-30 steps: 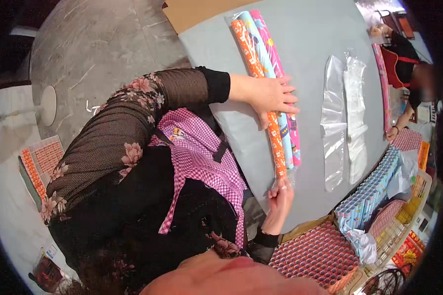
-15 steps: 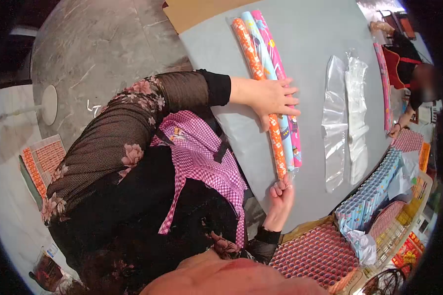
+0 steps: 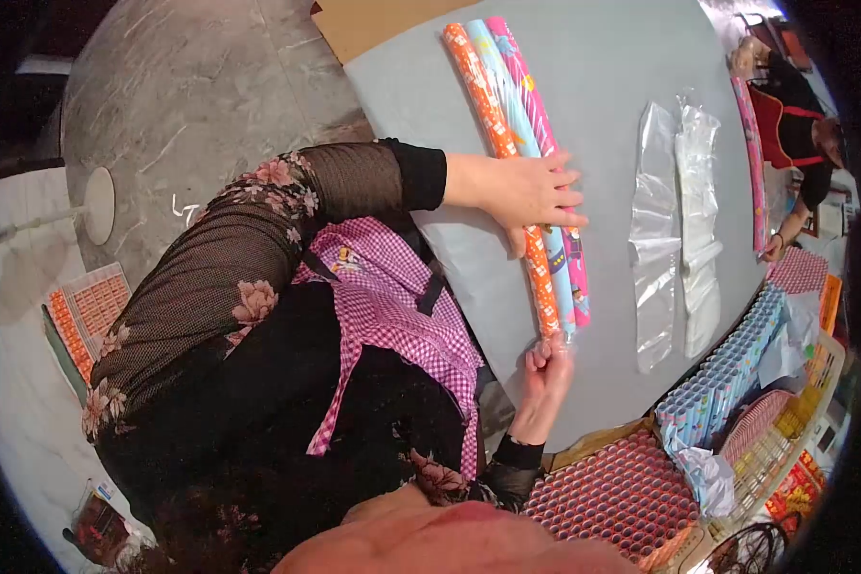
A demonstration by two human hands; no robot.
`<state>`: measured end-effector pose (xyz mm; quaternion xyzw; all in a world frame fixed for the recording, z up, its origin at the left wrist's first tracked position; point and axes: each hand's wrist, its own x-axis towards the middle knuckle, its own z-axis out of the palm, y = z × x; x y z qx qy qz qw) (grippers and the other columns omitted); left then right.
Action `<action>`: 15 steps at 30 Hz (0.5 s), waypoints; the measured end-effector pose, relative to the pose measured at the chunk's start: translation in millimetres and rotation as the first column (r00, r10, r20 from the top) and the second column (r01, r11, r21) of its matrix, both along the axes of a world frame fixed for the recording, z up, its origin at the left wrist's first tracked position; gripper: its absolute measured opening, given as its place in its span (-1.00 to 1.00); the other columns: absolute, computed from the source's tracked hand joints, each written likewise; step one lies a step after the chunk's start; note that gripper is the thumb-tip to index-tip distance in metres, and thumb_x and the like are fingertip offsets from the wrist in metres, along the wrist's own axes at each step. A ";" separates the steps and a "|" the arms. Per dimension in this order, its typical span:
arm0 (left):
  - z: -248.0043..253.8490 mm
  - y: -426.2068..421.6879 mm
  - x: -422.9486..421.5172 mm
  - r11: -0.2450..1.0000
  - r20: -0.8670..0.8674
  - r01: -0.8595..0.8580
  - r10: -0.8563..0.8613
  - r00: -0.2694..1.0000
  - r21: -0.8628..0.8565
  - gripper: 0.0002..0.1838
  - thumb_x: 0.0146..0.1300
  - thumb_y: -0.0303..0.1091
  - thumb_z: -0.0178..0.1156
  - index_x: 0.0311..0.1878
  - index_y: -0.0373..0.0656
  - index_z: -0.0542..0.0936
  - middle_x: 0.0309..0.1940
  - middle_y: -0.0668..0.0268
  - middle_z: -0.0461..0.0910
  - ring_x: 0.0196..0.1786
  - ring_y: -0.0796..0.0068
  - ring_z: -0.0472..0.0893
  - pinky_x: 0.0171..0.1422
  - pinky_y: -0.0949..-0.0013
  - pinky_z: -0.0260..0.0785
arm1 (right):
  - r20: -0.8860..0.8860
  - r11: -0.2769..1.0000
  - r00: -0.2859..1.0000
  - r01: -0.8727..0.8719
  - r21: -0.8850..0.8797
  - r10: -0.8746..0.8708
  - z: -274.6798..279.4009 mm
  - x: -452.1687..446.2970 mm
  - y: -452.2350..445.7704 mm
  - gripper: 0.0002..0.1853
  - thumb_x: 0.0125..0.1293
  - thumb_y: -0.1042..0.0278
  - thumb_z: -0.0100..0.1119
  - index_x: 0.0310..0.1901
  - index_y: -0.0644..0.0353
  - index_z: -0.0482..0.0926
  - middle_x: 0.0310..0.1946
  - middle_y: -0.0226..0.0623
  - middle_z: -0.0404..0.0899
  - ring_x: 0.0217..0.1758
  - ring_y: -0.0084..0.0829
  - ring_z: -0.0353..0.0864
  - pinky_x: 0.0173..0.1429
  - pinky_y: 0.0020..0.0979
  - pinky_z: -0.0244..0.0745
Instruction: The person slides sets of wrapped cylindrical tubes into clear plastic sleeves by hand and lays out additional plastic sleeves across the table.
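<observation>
"Orange, light blue and pink, those are the three rolls on the desk (image 3: pixel 607 115), right?"

"Yes. From where I'm standing, the orange roll (image 3: pixel 485 100) is nearest the wearer's body, the light blue roll (image 3: pixel 512 105) lies in the middle, and the pink roll (image 3: pixel 529 86) is on the far side. They're side by side, all patterned."

"And the hands?"

"The left hand (image 3: pixel 538 193) is palm down across all three, fingers spread and not gripped round any of them. The right hand (image 3: pixel 548 371) has its fingers closed, pinching clear film (image 3: pixel 569 342) at the lower ends of the rolls, by the tip of the orange one. I can't tell whether it has hold of a roll too."

"What's that shiny stuff past them?"

"Clear plastic sleeves, lying flat: one batch (image 3: pixel 655 258) nearer the rolls, another batch (image 3: pixel 698 239) just beside it, farther out."

"Somebody else is busy over there."

"A co-worker (image 3: pixel 799 134), across the desk, with a hand at each end of another pink roll (image 3: pixel 751 158)."

"Plenty more rolls down this side, too."

"A pack of red-ended rolls (image 3: pixel 612 493) by the desk's edge, then blue rolls (image 3: pixel 713 383) stacked beside it, with a pale basket (image 3: pixel 829 368) just past those."
</observation>
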<state>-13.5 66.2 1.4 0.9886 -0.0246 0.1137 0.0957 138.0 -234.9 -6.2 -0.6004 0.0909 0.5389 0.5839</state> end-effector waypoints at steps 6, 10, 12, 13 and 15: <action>4.0 0.8 0.2 1.000 -0.046 0.003 -0.004 0.999 -0.029 0.14 -0.33 0.35 0.43 0.37 -0.03 0.35 0.17 0.21 0.43 0.31 0.06 0.37 0.47 -0.15 0.05 | 0.130 0.998 0.991 -0.021 -0.064 0.029 0.6 -5.7 3.7 -0.86 0.44 0.29 0.15 -0.21 0.13 0.44 -0.60 -0.52 0.30 -0.65 -0.62 0.25 -0.57 -0.54 0.18; 11.1 -0.5 2.4 1.000 -0.129 -0.008 0.004 0.992 -0.030 0.12 -0.30 0.30 0.45 0.39 -0.04 0.33 0.19 0.18 0.43 0.34 0.03 0.36 0.50 -0.17 0.01 | 0.183 0.999 0.983 -0.008 -0.041 0.015 2.1 -11.3 7.3 -0.85 0.43 0.35 0.13 -0.33 0.09 0.43 -0.64 -0.53 0.27 -0.68 -0.62 0.21 -0.59 -0.55 0.14; 7.3 -3.7 5.2 0.999 -0.111 -0.001 -0.004 0.994 -0.046 0.12 -0.30 0.28 0.46 0.39 -0.04 0.32 0.17 0.18 0.44 0.29 0.07 0.39 0.46 -0.16 0.06 | 0.160 0.999 0.986 -0.046 -0.026 0.049 2.2 -7.6 5.8 -0.81 0.41 0.35 0.13 -0.38 0.08 0.40 -0.65 -0.54 0.25 -0.69 -0.63 0.17 -0.60 -0.55 0.09; 4.4 -1.7 8.2 0.999 -0.145 0.017 -0.024 0.989 -0.049 0.14 -0.33 0.29 0.45 0.39 -0.04 0.32 0.16 0.20 0.45 0.27 0.10 0.39 0.44 -0.13 0.07 | 0.153 0.998 0.987 -0.030 -0.054 0.038 3.7 -8.4 7.2 -0.80 0.40 0.34 0.14 -0.39 0.08 0.40 -0.65 -0.54 0.25 -0.69 -0.63 0.17 -0.60 -0.55 0.08; -1.0 -4.0 10.0 1.000 -0.132 -0.006 0.007 0.991 0.014 0.16 -0.35 0.31 0.44 0.40 -0.02 0.31 0.17 0.19 0.44 0.30 0.10 0.37 0.44 -0.12 0.07 | 0.143 0.995 0.990 0.000 -0.096 0.014 0.2 -6.3 9.4 -0.78 0.40 0.32 0.15 -0.40 0.10 0.39 -0.65 -0.53 0.25 -0.68 -0.63 0.17 -0.60 -0.55 0.07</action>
